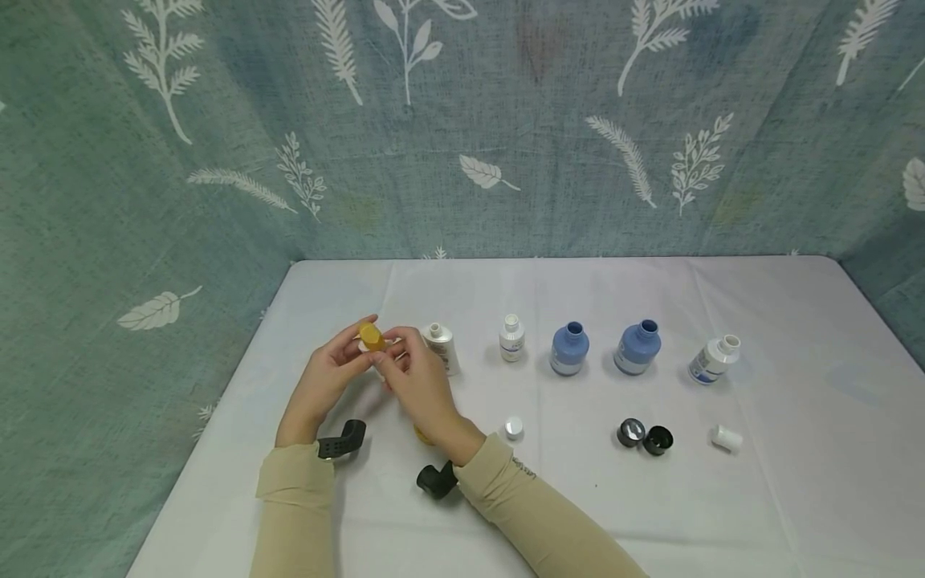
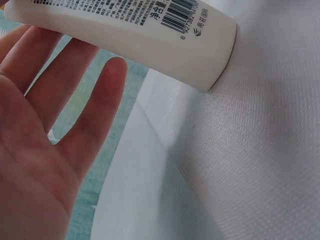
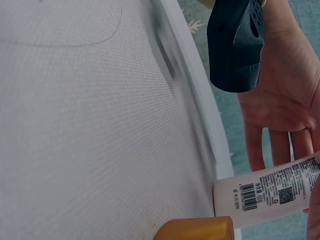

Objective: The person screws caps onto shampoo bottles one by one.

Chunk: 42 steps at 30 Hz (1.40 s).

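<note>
A white squeeze tube with printed text and a barcode is held between both hands, its gold cap uppermost in the head view. My left hand holds the tube near its capped end. Its lower fingers stretch out behind the tube in the left wrist view. From the other side my right hand grips the tube close beneath the cap, thumb and fingers curled. The hands hide much of the tube from above. A second gold cap lies on the table, mostly behind the right wrist in the head view.
Uncapped containers stand in a row: a silvery tube, a small white bottle, two blue bottles and another white bottle. Nearer lie a white cap, two black caps and a white cylindrical cap.
</note>
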Motion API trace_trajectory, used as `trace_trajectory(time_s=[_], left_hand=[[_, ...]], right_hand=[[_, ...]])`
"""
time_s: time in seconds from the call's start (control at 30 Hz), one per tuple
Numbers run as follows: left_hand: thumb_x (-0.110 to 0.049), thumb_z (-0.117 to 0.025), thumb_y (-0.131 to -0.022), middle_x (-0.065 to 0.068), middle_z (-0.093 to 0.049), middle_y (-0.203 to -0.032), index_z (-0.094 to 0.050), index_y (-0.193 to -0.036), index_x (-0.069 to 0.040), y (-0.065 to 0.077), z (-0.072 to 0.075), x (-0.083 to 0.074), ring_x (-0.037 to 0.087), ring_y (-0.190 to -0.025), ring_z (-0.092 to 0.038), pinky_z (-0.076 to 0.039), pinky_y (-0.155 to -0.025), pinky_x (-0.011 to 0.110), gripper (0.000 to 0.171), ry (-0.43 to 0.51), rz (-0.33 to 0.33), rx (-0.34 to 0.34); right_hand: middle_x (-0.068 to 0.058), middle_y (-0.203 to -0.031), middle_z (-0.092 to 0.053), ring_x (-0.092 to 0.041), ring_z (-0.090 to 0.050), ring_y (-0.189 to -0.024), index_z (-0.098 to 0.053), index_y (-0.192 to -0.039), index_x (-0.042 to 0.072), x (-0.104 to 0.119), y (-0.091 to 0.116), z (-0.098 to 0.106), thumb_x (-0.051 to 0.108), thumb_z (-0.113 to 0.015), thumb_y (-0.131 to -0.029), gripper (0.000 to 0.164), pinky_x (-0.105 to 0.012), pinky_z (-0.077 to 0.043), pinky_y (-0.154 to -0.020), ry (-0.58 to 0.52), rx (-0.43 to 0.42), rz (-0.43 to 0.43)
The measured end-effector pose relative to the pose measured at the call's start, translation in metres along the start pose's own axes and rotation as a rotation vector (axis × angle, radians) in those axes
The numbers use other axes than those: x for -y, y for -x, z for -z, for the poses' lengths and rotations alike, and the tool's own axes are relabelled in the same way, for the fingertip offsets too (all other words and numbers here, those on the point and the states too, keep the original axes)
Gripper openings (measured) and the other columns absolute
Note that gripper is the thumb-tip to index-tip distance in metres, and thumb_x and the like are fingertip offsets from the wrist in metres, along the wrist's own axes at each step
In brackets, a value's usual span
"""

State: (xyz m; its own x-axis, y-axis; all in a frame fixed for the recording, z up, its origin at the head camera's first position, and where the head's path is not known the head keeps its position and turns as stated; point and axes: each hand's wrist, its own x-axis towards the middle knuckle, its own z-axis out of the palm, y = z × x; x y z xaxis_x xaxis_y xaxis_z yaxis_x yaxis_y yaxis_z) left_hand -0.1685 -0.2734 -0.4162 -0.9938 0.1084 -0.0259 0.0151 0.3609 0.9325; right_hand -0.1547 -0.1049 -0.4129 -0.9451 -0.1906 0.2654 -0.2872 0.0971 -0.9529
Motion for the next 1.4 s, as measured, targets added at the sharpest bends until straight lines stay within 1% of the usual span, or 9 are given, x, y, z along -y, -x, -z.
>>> trace_trajectory(time_s=[0.1,0.2,0.4,0.5,0.6,0.8,1.1,1.23,1.4], left_hand=[[-0.036,-0.064,-0.084,0.007,-0.062,-0.118,-0.042,-0.136,-0.032,-0.0004,0.0005,0.0009,0.011,-0.109,-0.057,-0.040,-0.097,0.047,0.057,0.008,-0.010,0.005],[-0.036,-0.062,-0.086,0.007,-0.061,-0.121,-0.041,-0.138,-0.029,-0.0005,0.0008,0.0012,0.009,-0.109,-0.057,-0.042,-0.095,0.044,0.057,-0.005,-0.018,0.004],[-0.031,-0.062,-0.088,0.010,-0.059,-0.123,-0.043,-0.134,-0.017,-0.0015,0.0004,0.0020,0.008,-0.107,-0.057,-0.045,-0.089,0.025,0.052,0.004,-0.027,-0.007],[-0.028,-0.063,-0.088,0.010,-0.059,-0.123,-0.045,-0.130,-0.014,-0.0022,0.0000,0.0026,0.008,-0.105,-0.058,-0.045,-0.087,0.021,0.048,0.008,-0.034,-0.014],[-0.028,-0.062,-0.088,0.009,-0.060,-0.121,-0.047,-0.129,-0.014,-0.0018,0.0001,0.0028,0.009,-0.104,-0.058,-0.045,-0.087,0.022,0.046,0.007,-0.046,-0.015],[-0.028,-0.061,-0.088,0.005,-0.062,-0.118,-0.050,-0.129,-0.015,0.0006,0.0009,0.0013,0.010,-0.104,-0.059,-0.046,-0.086,0.023,0.044,0.016,-0.074,-0.006],[-0.023,-0.060,-0.090,0.002,-0.059,-0.123,-0.050,-0.130,-0.013,0.0014,0.0014,0.0013,0.007,-0.107,-0.057,-0.047,-0.085,0.020,0.043,0.039,-0.100,0.007],[-0.024,-0.060,-0.089,0.003,-0.059,-0.124,-0.050,-0.130,-0.013,0.0011,0.0013,0.0009,0.008,-0.108,-0.057,-0.047,-0.086,0.020,0.043,0.039,-0.089,0.009],[-0.029,-0.062,-0.087,0.004,-0.060,-0.120,-0.053,-0.128,-0.015,0.0017,0.0004,-0.0025,0.008,-0.106,-0.057,-0.047,-0.085,0.020,0.044,0.007,-0.053,-0.006]], right_hand=[[0.005,-0.078,-0.058,-0.003,-0.053,-0.054,-0.051,-0.112,0.015,-0.0012,0.0000,-0.0007,0.029,-0.060,-0.089,0.028,-0.020,-0.042,-0.047,0.011,-0.006,0.014],[0.005,-0.078,-0.058,-0.002,-0.052,-0.053,-0.052,-0.110,0.015,-0.0020,-0.0001,-0.0011,0.027,-0.061,-0.089,0.026,-0.020,-0.043,-0.047,0.022,-0.009,0.024],[0.006,-0.078,-0.058,-0.002,-0.052,-0.054,-0.057,-0.105,0.016,-0.0035,-0.0004,-0.0019,0.025,-0.061,-0.089,0.019,-0.019,-0.045,-0.047,0.053,0.002,0.049],[0.007,-0.078,-0.059,-0.001,-0.052,-0.058,-0.059,-0.103,0.016,-0.0040,-0.0002,-0.0023,0.022,-0.062,-0.089,0.016,-0.017,-0.045,-0.050,0.090,0.002,0.070],[0.007,-0.078,-0.059,-0.001,-0.052,-0.062,-0.060,-0.103,0.016,-0.0034,0.0003,-0.0021,0.020,-0.062,-0.088,0.015,-0.015,-0.044,-0.053,0.124,-0.003,0.084],[0.008,-0.079,-0.058,-0.001,-0.051,-0.065,-0.061,-0.102,0.016,-0.0014,0.0013,-0.0016,0.017,-0.062,-0.087,0.015,-0.014,-0.044,-0.056,0.152,0.003,0.097],[0.008,-0.079,-0.058,-0.001,-0.051,-0.067,-0.063,-0.101,0.017,-0.0025,0.0014,-0.0026,0.016,-0.062,-0.087,0.014,-0.015,-0.044,-0.058,0.136,0.016,0.111],[0.008,-0.080,-0.058,-0.001,-0.051,-0.066,-0.060,-0.103,0.017,-0.0030,0.0010,-0.0022,0.017,-0.061,-0.088,0.015,-0.015,-0.044,-0.057,0.130,0.006,0.102],[0.007,-0.079,-0.057,-0.003,-0.050,-0.064,-0.054,-0.114,0.016,-0.0018,0.0006,-0.0011,0.021,-0.061,-0.089,0.026,-0.017,-0.044,-0.051,0.096,-0.022,0.074]])
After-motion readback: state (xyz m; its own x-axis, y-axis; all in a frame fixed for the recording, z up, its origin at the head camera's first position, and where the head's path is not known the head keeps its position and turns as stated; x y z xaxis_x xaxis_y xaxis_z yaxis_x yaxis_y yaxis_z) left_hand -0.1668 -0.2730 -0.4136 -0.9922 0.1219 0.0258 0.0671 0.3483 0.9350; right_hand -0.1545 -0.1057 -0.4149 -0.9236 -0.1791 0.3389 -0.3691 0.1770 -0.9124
